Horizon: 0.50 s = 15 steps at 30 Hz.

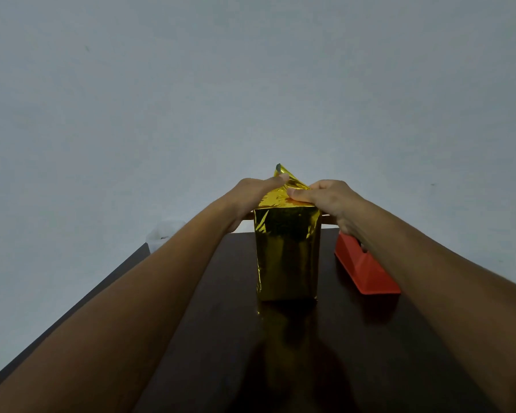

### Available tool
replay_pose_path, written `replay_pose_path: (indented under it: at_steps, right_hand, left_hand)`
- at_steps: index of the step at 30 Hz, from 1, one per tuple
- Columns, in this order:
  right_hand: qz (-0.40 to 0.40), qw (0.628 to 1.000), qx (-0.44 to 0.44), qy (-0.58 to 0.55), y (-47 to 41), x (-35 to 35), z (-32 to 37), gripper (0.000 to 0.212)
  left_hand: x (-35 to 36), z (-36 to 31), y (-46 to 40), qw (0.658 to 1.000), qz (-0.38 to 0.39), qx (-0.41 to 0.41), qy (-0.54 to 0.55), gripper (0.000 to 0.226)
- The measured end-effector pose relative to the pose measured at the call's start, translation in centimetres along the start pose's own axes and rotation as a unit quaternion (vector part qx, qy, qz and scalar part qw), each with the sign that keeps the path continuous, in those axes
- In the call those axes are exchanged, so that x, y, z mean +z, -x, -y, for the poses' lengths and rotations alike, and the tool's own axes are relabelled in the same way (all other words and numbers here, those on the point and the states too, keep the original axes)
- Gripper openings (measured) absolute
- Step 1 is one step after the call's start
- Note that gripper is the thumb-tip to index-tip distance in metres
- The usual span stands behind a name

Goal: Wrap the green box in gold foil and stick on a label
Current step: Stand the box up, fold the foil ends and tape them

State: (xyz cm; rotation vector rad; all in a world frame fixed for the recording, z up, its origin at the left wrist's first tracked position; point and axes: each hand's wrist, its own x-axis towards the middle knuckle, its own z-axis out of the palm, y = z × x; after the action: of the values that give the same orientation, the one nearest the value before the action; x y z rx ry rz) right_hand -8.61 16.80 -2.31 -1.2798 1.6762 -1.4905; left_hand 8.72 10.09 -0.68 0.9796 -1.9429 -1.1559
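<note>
Two hands atop upright foil-wrapped box (286,257) on dark table (355,338), left hand (255,190) flat with straight fingers pressing foil flap (289,180), right hand (325,195) pinching foil, red tape dispenser (367,269) just right.

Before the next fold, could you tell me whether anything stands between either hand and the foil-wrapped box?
Nothing visible does: the left hand and right hand already rest on the gold foil at the box's top. The red tape dispenser stands aside, right.

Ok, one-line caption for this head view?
Both hands, left and right, fold gold foil over the upright box's top, red tape dispenser alongside.
</note>
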Motion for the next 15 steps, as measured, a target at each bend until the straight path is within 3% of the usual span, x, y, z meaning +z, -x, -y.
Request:
replay_pose_path:
  at_steps: [4, 7, 13, 15]
  right_hand:
    - [-0.016, 1.000, 0.011, -0.020, 0.28, -0.43, -0.09, 0.049]
    - [-0.030, 0.998, 0.031, -0.035, 0.39, -0.90, -0.30, 0.049]
    - [0.030, 0.999, 0.038, -0.014, 0.56, -0.90, -0.19, 0.083]
    - [0.036, 0.999, 0.019, 0.007, 0.70, -0.84, -0.38, 0.069]
  left_hand:
    - [0.88, 0.00, -0.53, 0.998, -0.049, 0.016, -0.025, 0.050]
    - [0.80, 0.06, -0.64, 0.999, -0.049, 0.008, -0.020, 0.049]
    - [1.06, -0.58, -0.66, 0.997, -0.061, -0.001, -0.039, 0.031]
    - [1.02, -0.68, -0.59, 0.998, -0.059, -0.002, -0.038, 0.030]
